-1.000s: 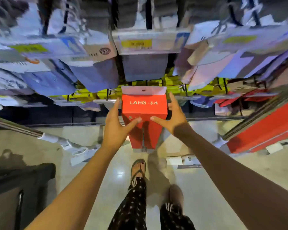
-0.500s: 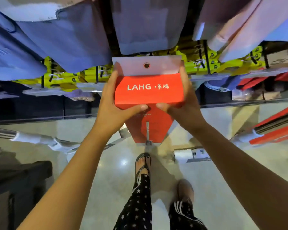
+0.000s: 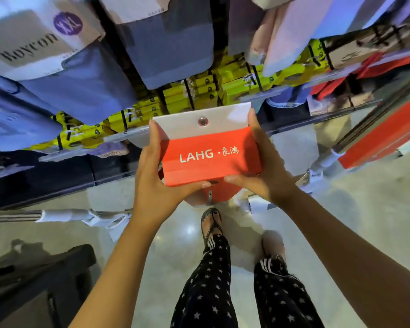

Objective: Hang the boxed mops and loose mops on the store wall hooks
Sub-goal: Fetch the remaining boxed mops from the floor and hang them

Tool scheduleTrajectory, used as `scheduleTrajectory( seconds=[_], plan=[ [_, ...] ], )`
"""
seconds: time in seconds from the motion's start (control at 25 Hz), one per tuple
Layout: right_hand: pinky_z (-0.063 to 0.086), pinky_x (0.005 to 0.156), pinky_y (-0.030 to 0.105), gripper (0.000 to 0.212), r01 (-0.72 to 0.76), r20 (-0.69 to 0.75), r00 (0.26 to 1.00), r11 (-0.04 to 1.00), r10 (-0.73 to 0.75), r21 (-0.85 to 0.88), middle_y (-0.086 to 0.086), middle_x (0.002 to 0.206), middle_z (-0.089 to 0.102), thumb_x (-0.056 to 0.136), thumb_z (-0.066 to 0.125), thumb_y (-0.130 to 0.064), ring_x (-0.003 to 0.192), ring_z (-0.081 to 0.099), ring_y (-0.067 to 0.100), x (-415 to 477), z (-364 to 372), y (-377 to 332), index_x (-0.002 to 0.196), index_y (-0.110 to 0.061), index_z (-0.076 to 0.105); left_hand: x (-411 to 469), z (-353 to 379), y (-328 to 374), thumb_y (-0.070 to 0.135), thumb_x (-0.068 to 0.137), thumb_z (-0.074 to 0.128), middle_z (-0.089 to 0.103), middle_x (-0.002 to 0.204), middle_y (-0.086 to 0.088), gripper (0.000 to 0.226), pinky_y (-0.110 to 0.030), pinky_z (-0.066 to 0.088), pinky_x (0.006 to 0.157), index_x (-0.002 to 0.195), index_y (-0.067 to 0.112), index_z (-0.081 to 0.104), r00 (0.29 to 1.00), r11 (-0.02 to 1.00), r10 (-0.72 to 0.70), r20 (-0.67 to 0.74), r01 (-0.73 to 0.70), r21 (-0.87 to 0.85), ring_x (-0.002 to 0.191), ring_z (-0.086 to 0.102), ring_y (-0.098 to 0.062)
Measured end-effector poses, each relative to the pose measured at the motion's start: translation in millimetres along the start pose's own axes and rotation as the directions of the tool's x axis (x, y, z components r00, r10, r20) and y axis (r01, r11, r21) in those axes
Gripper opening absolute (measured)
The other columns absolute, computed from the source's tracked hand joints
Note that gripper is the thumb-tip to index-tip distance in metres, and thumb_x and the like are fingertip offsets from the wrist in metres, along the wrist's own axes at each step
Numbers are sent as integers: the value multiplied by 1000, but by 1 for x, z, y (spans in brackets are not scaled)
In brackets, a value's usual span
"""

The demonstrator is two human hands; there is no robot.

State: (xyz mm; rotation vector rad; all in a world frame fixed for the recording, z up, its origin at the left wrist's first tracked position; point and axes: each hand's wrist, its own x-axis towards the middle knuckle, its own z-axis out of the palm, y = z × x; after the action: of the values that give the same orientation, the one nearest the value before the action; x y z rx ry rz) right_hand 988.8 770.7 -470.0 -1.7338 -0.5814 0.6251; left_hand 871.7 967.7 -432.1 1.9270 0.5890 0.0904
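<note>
Left hand (image 3: 156, 183): clamped on the left side of the red box (image 3: 211, 159), fingers up its edge, thumb hooked under the front.
Right hand (image 3: 265, 176): mirrors it on the right side, thumb tucked beneath.
Red box: centre of the frame, held off the floor, white flap (image 3: 175, 125) up with its metal eyelet (image 3: 202, 121) facing me.
Just changed: a second ago my hands only flanked the box lower down; now it is gripped, raised and closer to me.
Meaning: I judge the lift is done and the eyelet still has to go onto a hook.
Around: yellow boxes (image 3: 199, 91) hang just behind the flap; grey cloth packs (image 3: 171, 43) crowd the upper frame; a loose mop (image 3: 81, 215) lies on the floor at left; another red carton (image 3: 384, 138) at right.
In the way: the hanging packs hide any free hook from me.
</note>
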Motion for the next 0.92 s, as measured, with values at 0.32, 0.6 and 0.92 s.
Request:
scheduleTrajectory(
  seconds=[0.32, 0.6, 0.92],
  plan=[
    [44, 102, 53, 115, -89, -290, 953, 996, 91, 17, 2, 136, 49, 66, 79, -61, 127, 49, 24, -100, -43, -107, 155, -37, 10, -52, -9, 129, 58, 49, 85, 42, 131, 30, 130, -36, 42, 108, 155, 28, 17, 980, 991, 125, 155, -131, 29, 128, 45, -4],
    [44, 105, 47, 120, -106, -555, 828, 994, 79, -16, -12, 133, 48, 63, 73, -71, 125, 50, 15, -208, -113, -186, 154, -28, 8, -95, 38, 250, 70, 50, 79, 41, 134, 34, 126, -25, 38, 105, 153, 30, 19, 887, 949, 301, 350, -315, -20, 129, 43, 3],
    [40, 108, 33, 119, -160, -840, 497, 974, 217, 157, -26, 140, 38, 56, 70, -79, 133, 44, 5, -401, -182, -219, 149, -50, 2, -186, 174, 365, 59, 50, 83, 48, 125, 19, 123, -17, 43, 97, 150, 45, 13, 558, 849, 445, 700, -511, -132, 122, 49, 0]
  ],
)
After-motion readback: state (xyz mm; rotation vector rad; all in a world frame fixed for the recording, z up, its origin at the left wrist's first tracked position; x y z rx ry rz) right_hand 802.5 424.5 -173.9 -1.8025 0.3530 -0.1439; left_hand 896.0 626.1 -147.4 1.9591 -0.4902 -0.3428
